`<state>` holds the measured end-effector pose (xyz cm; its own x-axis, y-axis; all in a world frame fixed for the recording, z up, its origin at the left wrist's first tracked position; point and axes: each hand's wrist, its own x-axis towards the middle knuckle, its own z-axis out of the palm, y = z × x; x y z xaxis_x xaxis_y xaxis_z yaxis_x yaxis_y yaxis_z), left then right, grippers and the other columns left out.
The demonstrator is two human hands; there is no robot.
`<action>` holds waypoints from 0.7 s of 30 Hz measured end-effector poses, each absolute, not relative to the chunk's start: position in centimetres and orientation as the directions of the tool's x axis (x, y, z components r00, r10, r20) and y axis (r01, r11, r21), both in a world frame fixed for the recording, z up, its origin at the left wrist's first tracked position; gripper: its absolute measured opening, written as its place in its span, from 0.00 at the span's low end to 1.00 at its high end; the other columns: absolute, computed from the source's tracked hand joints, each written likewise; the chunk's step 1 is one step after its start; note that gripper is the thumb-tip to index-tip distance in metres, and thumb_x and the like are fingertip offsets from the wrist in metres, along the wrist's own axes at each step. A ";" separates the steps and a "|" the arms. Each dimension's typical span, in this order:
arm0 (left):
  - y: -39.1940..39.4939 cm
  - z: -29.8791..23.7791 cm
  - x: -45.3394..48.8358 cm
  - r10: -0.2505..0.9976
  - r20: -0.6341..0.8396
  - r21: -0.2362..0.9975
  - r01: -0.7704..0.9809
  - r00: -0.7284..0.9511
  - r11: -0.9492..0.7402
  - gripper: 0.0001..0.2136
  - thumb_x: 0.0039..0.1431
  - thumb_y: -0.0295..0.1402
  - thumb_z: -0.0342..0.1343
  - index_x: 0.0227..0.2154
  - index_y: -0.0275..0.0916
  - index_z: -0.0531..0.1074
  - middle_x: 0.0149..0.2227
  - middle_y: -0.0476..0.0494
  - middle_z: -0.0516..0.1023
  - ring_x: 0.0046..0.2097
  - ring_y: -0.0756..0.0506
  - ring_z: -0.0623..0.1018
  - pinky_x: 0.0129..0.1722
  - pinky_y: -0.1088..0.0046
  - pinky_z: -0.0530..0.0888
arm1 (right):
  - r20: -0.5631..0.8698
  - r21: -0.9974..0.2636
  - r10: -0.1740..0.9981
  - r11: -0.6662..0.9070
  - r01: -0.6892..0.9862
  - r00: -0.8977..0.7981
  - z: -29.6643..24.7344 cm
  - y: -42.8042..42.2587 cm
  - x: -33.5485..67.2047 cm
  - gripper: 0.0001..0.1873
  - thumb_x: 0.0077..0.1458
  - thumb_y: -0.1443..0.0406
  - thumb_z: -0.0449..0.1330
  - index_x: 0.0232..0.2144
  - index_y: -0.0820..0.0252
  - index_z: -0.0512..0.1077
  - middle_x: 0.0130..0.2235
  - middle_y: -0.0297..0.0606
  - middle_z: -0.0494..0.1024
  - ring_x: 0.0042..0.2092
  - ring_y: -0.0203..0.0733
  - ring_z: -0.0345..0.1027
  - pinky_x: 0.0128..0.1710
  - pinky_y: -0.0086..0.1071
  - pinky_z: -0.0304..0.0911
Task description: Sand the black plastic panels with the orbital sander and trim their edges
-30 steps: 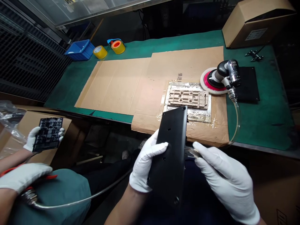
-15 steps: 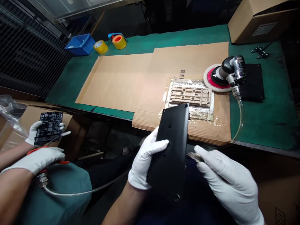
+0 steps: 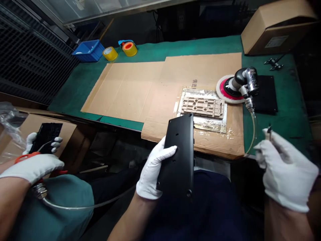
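My left hand [image 3: 155, 167], in a white glove, grips a black plastic panel [image 3: 178, 157] upright by its lower left side. The panel has small holes and stands over the front edge of the cardboard. My right hand [image 3: 286, 170], also gloved, is well to the right of the panel, above the green mat. It pinches a small deburring blade [image 3: 269, 131] between its fingertips, and most of that tool is hidden. Beyond the panel, a beige moulded block [image 3: 203, 107] rests on a foil sheet [image 3: 203, 125].
An air orbital sander [image 3: 238, 85] with a clear hose sits on the cardboard sheet [image 3: 125, 90], next to a black panel [image 3: 265, 95]. A co-worker's gloved hands [image 3: 35, 165] hold a black part [image 3: 46, 137] and orange-handled cutters [image 3: 25, 157] at left. Tape rolls, a blue crate [image 3: 88, 51] and a box [image 3: 278, 30] stand behind.
My right hand has moved up and to the right, away from the panel's edge, with the small tool. The panel has tilted slightly. The co-worker's black part has turned.
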<state>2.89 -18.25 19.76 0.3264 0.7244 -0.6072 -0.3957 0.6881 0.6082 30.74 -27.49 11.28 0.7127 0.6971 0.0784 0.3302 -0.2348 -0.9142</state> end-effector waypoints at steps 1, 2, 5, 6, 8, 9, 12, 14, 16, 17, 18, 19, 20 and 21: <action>-17.7 19.5 2.9 0.736 -0.604 0.635 -0.374 0.304 0.676 0.21 0.60 0.30 0.64 0.56 0.38 0.74 0.49 0.40 0.82 0.41 0.45 0.83 0.42 0.73 0.80 | 0.110 -0.855 0.629 -0.335 0.396 0.770 9.9 -26.8 33.1 0.26 0.59 0.60 0.66 0.59 0.57 0.77 0.41 0.46 0.81 0.32 0.44 0.71 0.29 0.36 0.62; -16.7 19.1 3.0 0.757 -0.585 0.673 -0.347 0.291 0.653 0.20 0.61 0.33 0.64 0.56 0.39 0.74 0.50 0.40 0.82 0.43 0.44 0.83 0.43 0.73 0.80 | 0.134 -0.751 0.618 -0.447 0.486 0.775 8.5 -26.1 35.4 0.26 0.57 0.60 0.66 0.58 0.60 0.78 0.40 0.49 0.81 0.34 0.47 0.72 0.31 0.38 0.61; -11.7 17.8 3.5 0.844 -0.386 0.842 -0.233 0.372 0.487 0.22 0.63 0.37 0.63 0.58 0.38 0.72 0.54 0.38 0.80 0.50 0.40 0.81 0.49 0.68 0.78 | 0.110 -0.416 0.649 -0.658 0.628 0.752 5.0 -24.0 40.2 0.25 0.58 0.63 0.60 0.56 0.66 0.78 0.35 0.52 0.77 0.37 0.54 0.70 0.33 0.42 0.59; -9.3 17.4 3.9 0.847 -0.289 0.898 -0.180 0.446 0.401 0.23 0.62 0.38 0.63 0.58 0.37 0.73 0.54 0.37 0.80 0.52 0.39 0.80 0.52 0.66 0.77 | 0.099 -0.369 0.657 -0.674 0.641 0.748 4.3 -23.5 40.9 0.26 0.58 0.64 0.58 0.57 0.67 0.77 0.38 0.53 0.77 0.39 0.56 0.71 0.35 0.43 0.60; -4.1 16.7 5.3 0.761 -0.145 0.977 -0.031 0.633 0.212 0.25 0.58 0.37 0.66 0.57 0.34 0.74 0.53 0.36 0.80 0.54 0.36 0.78 0.56 0.62 0.74 | 0.092 -0.336 0.644 -0.698 0.633 0.759 3.6 -22.4 41.1 0.28 0.58 0.64 0.55 0.59 0.67 0.75 0.47 0.56 0.77 0.47 0.61 0.70 0.41 0.46 0.63; -1.5 16.4 6.4 0.680 -0.125 0.991 0.065 0.723 0.113 0.25 0.56 0.36 0.66 0.56 0.33 0.75 0.52 0.37 0.81 0.55 0.35 0.78 0.56 0.61 0.73 | 0.099 -0.339 0.628 -0.708 0.620 0.772 3.6 -21.9 40.8 0.29 0.58 0.62 0.55 0.60 0.66 0.74 0.51 0.55 0.76 0.50 0.64 0.69 0.44 0.49 0.64; 4.9 15.4 10.4 0.417 -0.266 0.886 0.391 0.869 -0.250 0.25 0.52 0.34 0.67 0.54 0.38 0.77 0.52 0.45 0.82 0.55 0.38 0.78 0.56 0.65 0.72 | 0.221 -0.397 0.582 -0.680 0.617 0.783 5.2 -20.0 39.8 0.32 0.57 0.57 0.56 0.61 0.63 0.72 0.58 0.53 0.73 0.55 0.68 0.65 0.50 0.56 0.63; 7.1 14.7 13.2 0.349 -0.350 0.716 0.488 0.869 -0.498 0.24 0.53 0.35 0.66 0.54 0.42 0.77 0.53 0.47 0.81 0.54 0.40 0.79 0.55 0.69 0.71 | 0.351 -0.439 0.593 -0.579 0.687 0.725 7.2 -18.2 39.4 0.33 0.58 0.55 0.56 0.62 0.65 0.71 0.59 0.53 0.73 0.57 0.65 0.65 0.54 0.54 0.62; 7.5 13.9 15.1 0.383 -0.359 0.521 0.523 0.851 -0.675 0.24 0.54 0.38 0.66 0.55 0.43 0.77 0.52 0.43 0.81 0.53 0.39 0.79 0.52 0.70 0.72 | 0.446 -0.437 0.626 -0.471 0.766 0.640 9.3 -15.9 39.1 0.33 0.59 0.55 0.55 0.62 0.67 0.70 0.59 0.55 0.72 0.58 0.62 0.65 0.57 0.52 0.61; 7.1 13.5 15.5 0.419 -0.326 0.433 0.528 0.847 -0.731 0.24 0.55 0.41 0.65 0.55 0.43 0.76 0.52 0.41 0.80 0.53 0.38 0.78 0.51 0.68 0.72 | 0.471 -0.426 0.644 -0.433 0.794 0.603 10.2 -14.7 39.0 0.33 0.60 0.55 0.54 0.62 0.67 0.69 0.59 0.55 0.72 0.58 0.61 0.64 0.58 0.52 0.60; 6.5 13.1 15.6 0.449 -0.277 0.361 0.525 0.850 -0.771 0.25 0.56 0.43 0.64 0.56 0.43 0.75 0.52 0.39 0.79 0.53 0.37 0.78 0.50 0.67 0.72 | 0.479 -0.413 0.663 -0.408 0.815 0.575 11.1 -13.3 38.9 0.32 0.62 0.55 0.53 0.62 0.67 0.69 0.59 0.55 0.71 0.59 0.61 0.64 0.58 0.51 0.60; 5.7 12.7 15.4 0.464 -0.220 0.313 0.512 0.858 -0.800 0.26 0.56 0.45 0.63 0.57 0.43 0.74 0.52 0.37 0.78 0.53 0.35 0.77 0.50 0.65 0.72 | 0.471 -0.399 0.688 -0.392 0.829 0.552 11.8 -11.9 38.7 0.32 0.63 0.54 0.52 0.63 0.67 0.68 0.60 0.55 0.70 0.60 0.60 0.63 0.59 0.50 0.60; 4.9 12.3 15.0 0.462 -0.166 0.290 0.491 0.871 -0.821 0.28 0.56 0.48 0.63 0.58 0.43 0.73 0.53 0.36 0.77 0.53 0.34 0.77 0.50 0.64 0.72 | 0.447 -0.384 0.718 -0.385 0.839 0.534 12.3 -10.4 38.6 0.32 0.64 0.53 0.51 0.64 0.65 0.67 0.61 0.55 0.69 0.60 0.61 0.63 0.59 0.50 0.60; 4.2 11.9 14.6 0.446 -0.126 0.288 0.462 0.886 -0.839 0.31 0.55 0.49 0.63 0.59 0.43 0.71 0.54 0.35 0.76 0.53 0.34 0.76 0.51 0.63 0.72 | 0.404 -0.371 0.753 -0.385 0.845 0.520 12.7 -8.9 38.5 0.34 0.64 0.51 0.51 0.65 0.64 0.65 0.62 0.54 0.68 0.61 0.61 0.62 0.59 0.50 0.60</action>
<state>14.55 4.24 11.88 0.8864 0.4455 -0.1255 0.4623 -0.8387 0.2878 38.50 -8.92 12.71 0.5202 0.7527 0.4035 0.8451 -0.3853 -0.3706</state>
